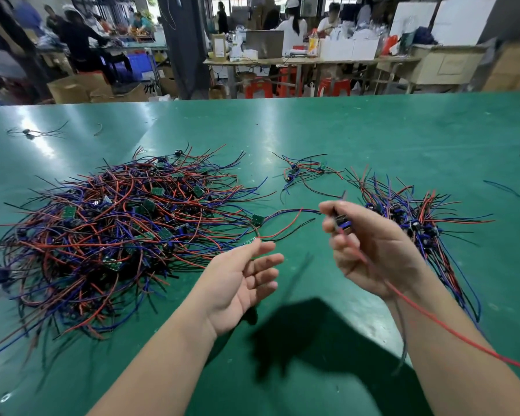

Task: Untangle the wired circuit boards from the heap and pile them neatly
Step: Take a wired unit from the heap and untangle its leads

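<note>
The green table (373, 130) fills most of my view. Its far edge runs straight across, and beyond it stand other benches (282, 60) and red stools (258, 87). The widest bare stretches are the far band behind the wires and the near part around my forearms.

The heap (117, 229) of wired circuit boards sprawls over the left half of the table, red, blue and black leads knotted together with small green boards showing through. Its loose ends reach almost to the left edge of my view. On the right lies the sorted pile (418, 220), narrower, with its boards bunched together and its wires fanning away and toward me. A strip of bare green runs between heap and pile, and my hands are over it.

A small cluster (303, 172) of a few boards sits apart, farther out, between the two masses. One stray piece (27, 133) lies alone at the far left.

My left hand (240, 283) is palm up, fingers loosely spread and holding nothing, its fingertips just at the heap's right fringe. My right hand (373, 247) pinches one board (342, 222) between thumb and fingers. That board's red wire (448, 328) trails down past my wrist toward the lower right corner.
</note>
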Demonstrator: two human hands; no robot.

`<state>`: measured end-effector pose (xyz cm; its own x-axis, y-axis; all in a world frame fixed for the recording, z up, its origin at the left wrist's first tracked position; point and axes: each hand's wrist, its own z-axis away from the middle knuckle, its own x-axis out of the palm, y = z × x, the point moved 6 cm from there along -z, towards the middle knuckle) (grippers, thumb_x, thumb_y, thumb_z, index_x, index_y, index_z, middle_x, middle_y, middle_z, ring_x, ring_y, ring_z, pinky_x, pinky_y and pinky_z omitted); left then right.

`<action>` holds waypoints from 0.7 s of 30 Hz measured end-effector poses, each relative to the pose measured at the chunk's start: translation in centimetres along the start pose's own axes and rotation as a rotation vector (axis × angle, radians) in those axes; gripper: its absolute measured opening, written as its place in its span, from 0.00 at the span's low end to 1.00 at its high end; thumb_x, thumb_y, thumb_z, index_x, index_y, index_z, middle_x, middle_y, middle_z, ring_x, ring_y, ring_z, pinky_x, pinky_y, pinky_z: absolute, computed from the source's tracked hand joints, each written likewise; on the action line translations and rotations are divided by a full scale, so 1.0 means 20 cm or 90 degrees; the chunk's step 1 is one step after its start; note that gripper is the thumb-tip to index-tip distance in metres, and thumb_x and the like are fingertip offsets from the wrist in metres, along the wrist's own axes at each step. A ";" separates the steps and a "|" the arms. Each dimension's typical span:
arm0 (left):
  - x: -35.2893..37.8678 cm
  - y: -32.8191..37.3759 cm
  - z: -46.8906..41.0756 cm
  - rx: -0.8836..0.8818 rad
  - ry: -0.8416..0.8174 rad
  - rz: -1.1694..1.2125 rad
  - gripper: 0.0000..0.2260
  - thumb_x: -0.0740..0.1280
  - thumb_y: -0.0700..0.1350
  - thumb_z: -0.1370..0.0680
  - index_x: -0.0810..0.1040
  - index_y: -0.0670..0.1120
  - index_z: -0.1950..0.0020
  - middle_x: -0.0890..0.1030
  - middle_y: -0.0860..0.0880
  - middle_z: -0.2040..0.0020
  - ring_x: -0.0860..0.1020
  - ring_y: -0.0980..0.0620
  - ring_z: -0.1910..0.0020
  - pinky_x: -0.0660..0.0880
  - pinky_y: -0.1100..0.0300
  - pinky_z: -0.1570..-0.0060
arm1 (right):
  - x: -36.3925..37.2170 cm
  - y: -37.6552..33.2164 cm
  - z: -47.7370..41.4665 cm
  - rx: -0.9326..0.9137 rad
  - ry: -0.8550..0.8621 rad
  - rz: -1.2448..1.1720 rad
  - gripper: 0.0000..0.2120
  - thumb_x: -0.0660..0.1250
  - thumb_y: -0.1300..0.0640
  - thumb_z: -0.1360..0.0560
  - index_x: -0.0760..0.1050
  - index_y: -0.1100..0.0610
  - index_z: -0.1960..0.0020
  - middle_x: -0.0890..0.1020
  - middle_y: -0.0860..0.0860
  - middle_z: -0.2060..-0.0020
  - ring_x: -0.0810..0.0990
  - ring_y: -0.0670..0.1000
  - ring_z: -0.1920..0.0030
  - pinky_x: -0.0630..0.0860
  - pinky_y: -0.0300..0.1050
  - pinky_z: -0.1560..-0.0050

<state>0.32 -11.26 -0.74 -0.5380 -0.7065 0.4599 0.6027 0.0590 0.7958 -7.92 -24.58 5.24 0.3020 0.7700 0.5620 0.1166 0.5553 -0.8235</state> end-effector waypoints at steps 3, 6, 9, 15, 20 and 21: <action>0.05 -0.01 0.02 -0.014 -0.058 -0.081 0.20 0.69 0.60 0.34 0.83 0.44 0.56 0.85 0.47 0.60 0.82 0.54 0.68 0.79 0.61 0.69 | 0.03 0.08 -0.02 0.027 -0.030 0.200 0.08 0.69 0.55 0.35 0.85 0.56 0.61 0.80 0.51 0.70 0.77 0.46 0.76 0.70 0.33 0.79; 0.09 -0.02 0.04 0.030 -0.100 -0.155 0.19 0.73 0.59 0.39 0.86 0.47 0.57 0.85 0.42 0.54 0.82 0.52 0.62 0.79 0.61 0.64 | 0.02 0.14 -0.04 0.046 -0.030 0.350 0.11 0.71 0.50 0.37 0.85 0.56 0.60 0.79 0.50 0.71 0.73 0.45 0.74 0.67 0.33 0.75; 0.08 -0.04 0.03 0.055 -0.078 -0.170 0.12 0.75 0.51 0.40 0.86 0.45 0.62 0.85 0.43 0.59 0.81 0.54 0.67 0.78 0.63 0.66 | 0.00 0.17 -0.06 0.052 -0.013 0.447 0.14 0.71 0.47 0.37 0.85 0.57 0.59 0.77 0.53 0.68 0.67 0.47 0.69 0.62 0.35 0.71; 0.08 -0.04 0.02 0.068 -0.059 -0.195 0.10 0.75 0.47 0.37 0.83 0.41 0.63 0.83 0.43 0.65 0.80 0.53 0.71 0.77 0.63 0.70 | -0.08 0.16 -0.09 0.028 0.114 0.382 0.08 0.71 0.58 0.28 0.82 0.64 0.59 0.79 0.55 0.68 0.70 0.47 0.70 0.65 0.36 0.70; 0.12 -0.09 0.04 0.041 -0.112 -0.276 0.05 0.74 0.42 0.30 0.83 0.41 0.63 0.83 0.42 0.64 0.81 0.52 0.69 0.78 0.62 0.68 | -0.22 0.06 -0.09 -0.023 0.277 0.303 0.05 0.66 0.65 0.25 0.77 0.64 0.59 0.78 0.54 0.68 0.75 0.45 0.72 0.68 0.33 0.73; 0.13 -0.10 0.05 0.036 -0.126 -0.288 0.05 0.74 0.42 0.30 0.83 0.41 0.63 0.83 0.43 0.64 0.80 0.52 0.69 0.78 0.61 0.67 | -0.25 0.04 -0.09 -0.032 0.298 0.280 0.06 0.65 0.66 0.24 0.77 0.63 0.59 0.78 0.54 0.68 0.76 0.45 0.72 0.70 0.32 0.74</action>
<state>-2.75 -12.49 -0.73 -0.8431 -0.5231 0.1244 0.2522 -0.1804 0.9507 -7.72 -28.51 1.74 0.7111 0.6976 0.0876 -0.0708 0.1950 -0.9782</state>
